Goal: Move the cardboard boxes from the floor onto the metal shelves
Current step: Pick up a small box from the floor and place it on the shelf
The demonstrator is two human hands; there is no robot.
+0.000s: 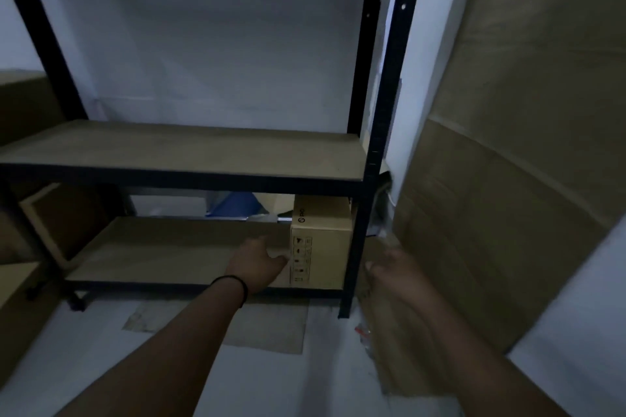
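- Small cardboard box (320,244) stands on the bottom shelf (169,250) of the black metal rack (376,145), pushed to the right end, close against the right front post. Printed handling symbols run down its front face near the left edge.
- Left hand (259,259) reaches onto the bottom shelf; fingers touch the box's lower left front edge. Dim light and blur: cannot tell whether they curl round the corner or only press against it.
- Right hand (394,272) is outside the rack, to the right of the post, apart from the box. Fingers look loosely spread and hold nothing; it hangs in front of a large flattened cardboard sheet (508,179) leaning on the wall.
- The two hands are well apart, the post between them.
- Middle shelf (189,149) carries nothing visible.
- Handling, judged: the box looks rigid, with square corners and no sagging; likely light for its size, as one hand seems enough to nudge it. Dry cardboard gives fair friction, not slippery. Handling marks hint at contents to keep upright.
- Best hold, judged: palms flat on the two opposite side faces, or fingers under the bottom edge; right side is blocked by the post, so slide from the left face.
- A flat scrap of cardboard (271,328) lies on the floor before the rack.
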